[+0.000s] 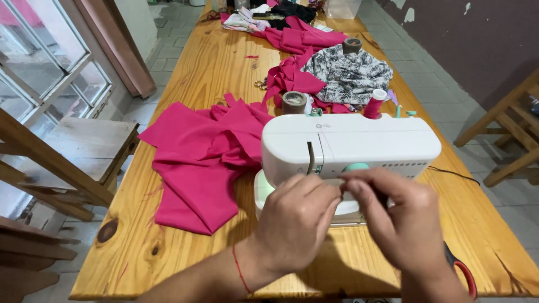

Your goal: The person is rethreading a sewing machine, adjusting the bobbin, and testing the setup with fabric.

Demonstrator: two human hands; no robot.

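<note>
Both our hands, left (296, 217) and right (396, 216), pinch fingertips together near the sewing machine (348, 147), seemingly gripping thread; pink cloth (199, 163) lies left

Hands (348, 219) before white sewing machine (348, 143)

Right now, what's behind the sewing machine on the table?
Behind the sewing machine: a pink thread spool, a brownish tape roll, pink fabric and black-and-white patterned cloth. The tabletop directly behind the machine's body is hidden.

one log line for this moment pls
left hand and right hand: fingertips pinched together in front of white sewing machine | pink fabric left of machine | scissors by right wrist | wooden table
</note>
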